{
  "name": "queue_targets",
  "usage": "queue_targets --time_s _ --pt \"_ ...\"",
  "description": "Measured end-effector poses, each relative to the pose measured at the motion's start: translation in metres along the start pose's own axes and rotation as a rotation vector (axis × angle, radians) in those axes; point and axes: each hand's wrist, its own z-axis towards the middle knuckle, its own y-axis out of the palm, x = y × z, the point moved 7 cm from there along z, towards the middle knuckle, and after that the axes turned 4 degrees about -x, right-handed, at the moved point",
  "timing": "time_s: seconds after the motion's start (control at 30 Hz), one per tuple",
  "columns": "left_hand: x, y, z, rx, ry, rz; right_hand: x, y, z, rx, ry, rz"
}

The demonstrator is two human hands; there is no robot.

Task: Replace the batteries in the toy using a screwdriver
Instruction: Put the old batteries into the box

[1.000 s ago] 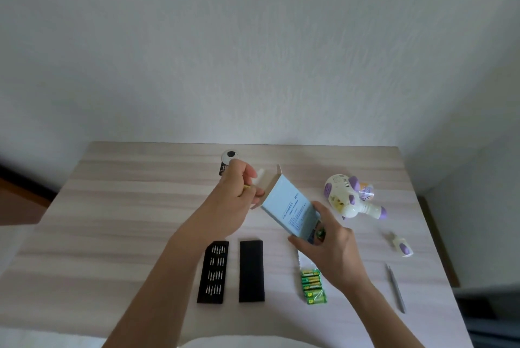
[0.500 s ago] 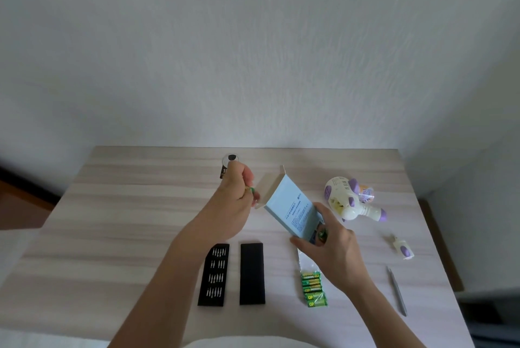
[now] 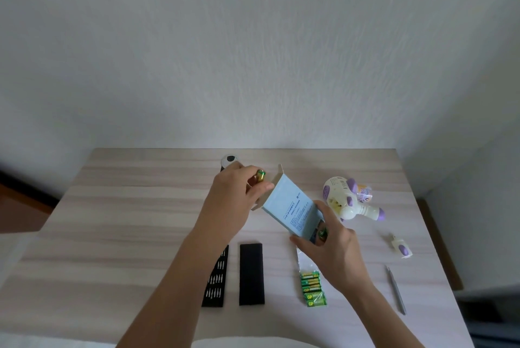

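Observation:
My left hand (image 3: pixel 235 193) pinches a green and gold battery (image 3: pixel 260 175) just beside the open top of a light blue box (image 3: pixel 292 211). My right hand (image 3: pixel 334 257) grips the box by its lower end and tilts it above the table; another green battery (image 3: pixel 322 233) shows at my right fingers. The white and purple toy (image 3: pixel 347 198) lies to the right. Its small battery cover (image 3: pixel 401 248) rests nearer the table's right edge. A grey screwdriver (image 3: pixel 396 290) lies at the front right. A pack of green batteries (image 3: pixel 313 288) sits under my right wrist.
A black tray of screwdriver bits (image 3: pixel 215 280) and its black lid (image 3: pixel 251 273) lie side by side at the front, partly under my left forearm. A small black and white round object (image 3: pixel 229 160) sits at the back. The wooden table (image 3: pixel 126 207) meets a white wall.
My left hand has turned, so the green battery it pinches now shows by the box's open flap. The box has stayed tilted in my right hand.

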Motion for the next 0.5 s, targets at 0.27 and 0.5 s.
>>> queue_targets --time_s 0.27,0.5 --pt "0.015 -0.005 -0.001 0.109 0.051 -0.051 -0.007 -0.005 -0.002 0.05 0.021 -0.002" --pt "0.025 -0.009 -0.006 0.198 0.163 -0.022 -0.018 -0.011 -0.005 0.085 0.027 0.025"
